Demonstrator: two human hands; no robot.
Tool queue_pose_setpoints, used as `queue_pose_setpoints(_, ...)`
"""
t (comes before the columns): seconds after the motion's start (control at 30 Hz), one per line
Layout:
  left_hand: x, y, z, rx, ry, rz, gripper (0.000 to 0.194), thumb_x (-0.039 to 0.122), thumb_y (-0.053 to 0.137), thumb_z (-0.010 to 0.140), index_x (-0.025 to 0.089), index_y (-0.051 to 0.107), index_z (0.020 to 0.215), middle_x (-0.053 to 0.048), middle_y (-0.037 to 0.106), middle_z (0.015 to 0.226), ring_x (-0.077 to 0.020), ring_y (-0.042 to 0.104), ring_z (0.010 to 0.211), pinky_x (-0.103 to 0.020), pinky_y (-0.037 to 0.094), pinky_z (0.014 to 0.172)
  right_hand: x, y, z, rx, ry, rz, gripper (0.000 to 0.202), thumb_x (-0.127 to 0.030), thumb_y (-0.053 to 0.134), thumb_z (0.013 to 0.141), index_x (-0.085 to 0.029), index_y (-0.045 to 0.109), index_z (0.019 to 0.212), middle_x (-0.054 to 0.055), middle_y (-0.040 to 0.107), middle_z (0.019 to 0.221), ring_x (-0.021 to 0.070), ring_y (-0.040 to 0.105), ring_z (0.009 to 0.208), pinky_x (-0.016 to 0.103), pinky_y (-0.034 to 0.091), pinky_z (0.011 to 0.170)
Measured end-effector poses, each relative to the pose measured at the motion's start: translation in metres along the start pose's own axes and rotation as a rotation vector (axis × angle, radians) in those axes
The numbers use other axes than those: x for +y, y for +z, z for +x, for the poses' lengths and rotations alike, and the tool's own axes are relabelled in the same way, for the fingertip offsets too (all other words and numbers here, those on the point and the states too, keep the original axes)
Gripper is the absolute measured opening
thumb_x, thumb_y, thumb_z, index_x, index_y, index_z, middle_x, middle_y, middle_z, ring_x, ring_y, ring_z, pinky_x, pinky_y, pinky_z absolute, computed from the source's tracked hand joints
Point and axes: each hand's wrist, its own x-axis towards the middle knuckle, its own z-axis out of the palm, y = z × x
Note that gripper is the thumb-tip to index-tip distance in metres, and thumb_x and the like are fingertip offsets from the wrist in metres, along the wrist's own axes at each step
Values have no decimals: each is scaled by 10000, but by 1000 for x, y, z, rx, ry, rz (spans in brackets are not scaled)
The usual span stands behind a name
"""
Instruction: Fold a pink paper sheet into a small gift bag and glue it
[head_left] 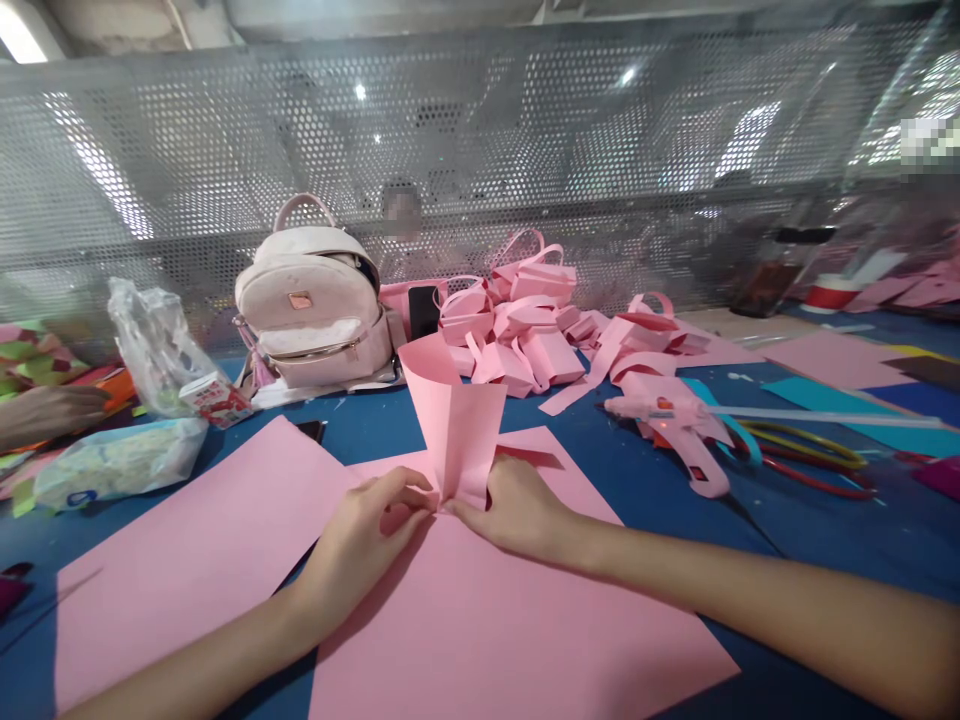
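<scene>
A folded piece of pink paper (461, 420) stands upright between my hands, its top curling open. My left hand (371, 535) pinches the lower left corner of it with thumb and fingertips. My right hand (517, 505) grips its lower right side, thumb in front and the other fingers partly hidden behind the paper. Under both hands lies a large flat pink sheet (510, 630). Another pink sheet (195, 550) is to the left, partly beneath my left forearm.
Behind are a pale backpack (319, 300) and a pile of small pink paper bags (525, 325). A pink glue gun (675, 430) lies right, near coloured handles (810, 460). Left are a plastic packet (120, 462), a small carton (216, 398) and another person's hand (56, 412). A perforated metal screen (480, 150) stands behind.
</scene>
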Motion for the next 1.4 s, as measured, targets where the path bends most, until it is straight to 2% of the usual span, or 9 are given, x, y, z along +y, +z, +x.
queue_pose_setpoints(0.13, -1, 0, -2, 1, 35, 11, 95, 222, 572, 903, 265, 624, 969, 12, 784, 953, -187, 744, 882, -290, 544, 776, 0, 1, -1, -10, 0, 1, 430, -339, 602, 825, -197, 325, 529, -47, 382, 482, 92, 346, 467, 265, 185, 469)
queue_pose_setpoints(0.3, -4, 0, -7, 50, 131, 249, 105, 239, 580, 906, 267, 656, 972, 1, 789, 974, -223, 727, 862, -332, 518, 752, 2, 2, -1, 2, 5, -10, 486, -361, 609, 815, -202, 252, 527, -57, 291, 477, 88, 273, 468, 274, 170, 474)
queue_pose_setpoints(0.63, -7, 2, -8, 41, 166, 398, 63, 251, 597, 929, 257, 637, 977, 4, 780, 999, -222, 677, 790, -333, 456, 702, 4, 1, -2, 7, -55, -14, 424, -370, 580, 854, -196, 364, 533, -46, 386, 492, 100, 353, 483, 261, 207, 473)
queue_pose_setpoints(0.73, -8, 2, -9, 45, 183, 402, 83, 285, 582, 949, 260, 657, 975, 2, 778, 979, -214, 667, 771, -328, 453, 702, 7, -6, -4, -34, -161, 14, 303, -314, 579, 872, -186, 529, 602, -16, 555, 612, 127, 493, 586, 248, 317, 530)
queue_pose_setpoints(0.83, -9, 2, -9, 36, 215, 408, 97, 276, 573, 962, 267, 669, 978, 9, 777, 974, -209, 670, 780, -324, 449, 718, 12, -16, -6, -85, -266, 50, 104, -260, 631, 842, -191, 690, 792, 19, 682, 821, 166, 602, 742, 252, 429, 640)
queue_pose_setpoints(0.97, -9, 1, -9, 20, 215, 423, 90, 266, 572, 963, 265, 662, 971, 7, 775, 971, -215, 661, 774, -325, 447, 707, 21, -25, -8, -148, -426, 9, 139, -280, 648, 876, -196, 755, 903, 62, 714, 1031, 196, 648, 875, 276, 493, 767)
queue_pose_setpoints(1.1, -9, 0, -9, 27, 211, 430, 103, 254, 556, 969, 260, 659, 960, 7, 774, 967, -213, 647, 762, -325, 447, 709, 27, -24, -8, -102, -567, -91, 232, -349, 612, 923, -187, 769, 975, 105, 678, 1200, 220, 647, 967, 314, 504, 860)
queue_pose_setpoints(1.2, -8, 0, -9, 18, 211, 449, 106, 259, 553, 975, 251, 659, 966, 2, 773, 958, -219, 645, 763, -330, 439, 708, 28, -22, -8, -76, -615, -94, 243, -325, 577, 947, -193, 779, 975, 111, 681, 1187, 226, 647, 999, 319, 503, 871)
queue_pose_setpoints(1.4, -9, 0, -9, 12, 227, 479, 107, 262, 554, 979, 226, 654, 971, -2, 762, 928, -224, 622, 737, -336, 427, 680, 24, -16, -10, 7, -540, -10, 224, -217, 553, 913, -187, 773, 876, 74, 718, 1020, 178, 658, 827, 268, 498, 719)
